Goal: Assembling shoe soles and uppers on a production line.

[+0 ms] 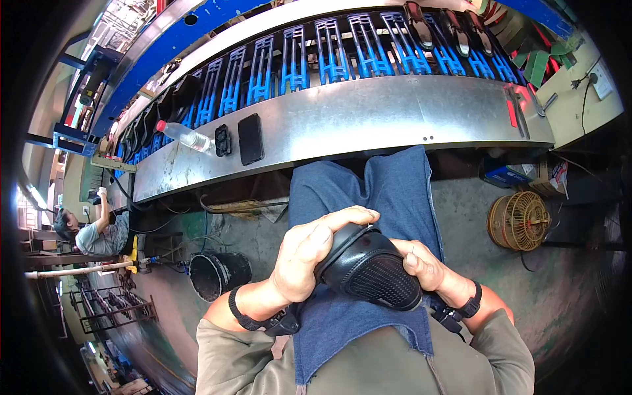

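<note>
Black shoe [370, 268], sole upward, sits on a denim cloth [368, 191] over the person's lap. Left hand [309, 253] wraps over its near end, fingers curled tight; right hand [424, 265] grips the other side, fingertips hidden beneath. Beyond the fingers, a steel surface [368, 118] carries a phone [250, 139] and a bottle [186, 136].

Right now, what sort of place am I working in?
Probably a shoe factory line: a curved metal conveyor carries blue racks with dark shoes, and both hands, left hand and right hand, hold a black shoe.
</note>
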Demonstrator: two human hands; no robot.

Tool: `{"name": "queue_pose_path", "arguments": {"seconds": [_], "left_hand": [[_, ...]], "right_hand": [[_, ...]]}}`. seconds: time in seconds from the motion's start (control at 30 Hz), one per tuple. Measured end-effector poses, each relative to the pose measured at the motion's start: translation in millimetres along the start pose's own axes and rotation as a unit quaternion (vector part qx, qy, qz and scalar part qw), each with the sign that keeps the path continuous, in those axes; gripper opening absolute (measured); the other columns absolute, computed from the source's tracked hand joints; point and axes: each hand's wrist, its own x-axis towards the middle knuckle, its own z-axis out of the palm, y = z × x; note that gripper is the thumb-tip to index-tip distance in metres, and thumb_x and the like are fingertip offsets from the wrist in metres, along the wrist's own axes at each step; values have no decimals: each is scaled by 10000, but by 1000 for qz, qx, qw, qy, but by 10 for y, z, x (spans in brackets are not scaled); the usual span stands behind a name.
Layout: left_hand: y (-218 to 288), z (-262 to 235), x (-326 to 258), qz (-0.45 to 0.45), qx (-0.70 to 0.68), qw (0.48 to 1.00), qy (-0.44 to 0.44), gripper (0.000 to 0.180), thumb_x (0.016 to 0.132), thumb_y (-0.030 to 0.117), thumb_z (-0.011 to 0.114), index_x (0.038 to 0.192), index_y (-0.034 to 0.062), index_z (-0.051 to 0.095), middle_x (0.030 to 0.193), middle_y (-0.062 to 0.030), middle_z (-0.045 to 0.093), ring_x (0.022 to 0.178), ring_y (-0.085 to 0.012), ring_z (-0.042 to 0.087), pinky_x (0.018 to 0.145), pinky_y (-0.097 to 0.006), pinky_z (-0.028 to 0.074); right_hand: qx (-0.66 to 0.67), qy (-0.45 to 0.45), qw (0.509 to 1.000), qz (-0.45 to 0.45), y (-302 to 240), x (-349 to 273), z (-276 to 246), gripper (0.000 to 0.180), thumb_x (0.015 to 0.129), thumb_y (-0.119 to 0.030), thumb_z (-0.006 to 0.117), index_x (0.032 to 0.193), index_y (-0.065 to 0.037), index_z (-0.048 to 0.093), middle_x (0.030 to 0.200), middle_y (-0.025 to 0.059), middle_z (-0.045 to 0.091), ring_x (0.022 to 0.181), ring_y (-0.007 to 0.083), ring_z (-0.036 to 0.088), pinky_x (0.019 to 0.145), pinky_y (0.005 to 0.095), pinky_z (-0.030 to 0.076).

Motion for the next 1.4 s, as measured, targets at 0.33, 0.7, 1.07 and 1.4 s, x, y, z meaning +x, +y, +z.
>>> {"name": "queue_pose_path", "arguments": {"seconds": [0.33, 0.7, 1.07, 1.4], "left_hand": [[-27, 44, -98, -7, 16, 1000, -26, 725, 1000, 500, 326, 1293, -115, 576, 1350, -290, 590, 1265, -370, 569, 1109, -467, 409], [89, 92, -227, 147, 240, 959, 8, 729, 800, 104, 787, 1411, -114, 454, 1363, -316, 567, 1230, -396, 619, 1040, -412, 495], [-326, 291, -71, 142, 34, 989, 36, 967, 804, 62, 822, 1540, -97, 215, 1450, -289, 494, 1302, -345, 559, 1102, -425, 434], [5, 88, 269, 181, 245, 950, -60, 998, 751, 221, 901, 1522, -57, 331, 1378, -268, 580, 1201, -344, 651, 1020, -378, 513]], "right_hand": [[39, 14, 999, -11, 132, -49, 47, 742, 956, -664, 467, 1069, 50, 637, 798, 29, 591, 761, 120, 530, 674, 286, 422], [11, 54, 998, -23, 217, -86, 88, 735, 990, -650, 419, 1109, 42, 634, 868, 53, 627, 815, 138, 563, 723, 298, 448], [92, 91, 992, -9, 118, -158, 3, 773, 1012, -641, 384, 1247, 57, 618, 1106, 85, 693, 988, 163, 634, 865, 300, 493], [334, 89, 938, -30, -29, -44, 51, 841, 1028, -661, 297, 1545, 2, 327, 1503, 177, 469, 1336, 256, 517, 1106, 383, 450]]}}
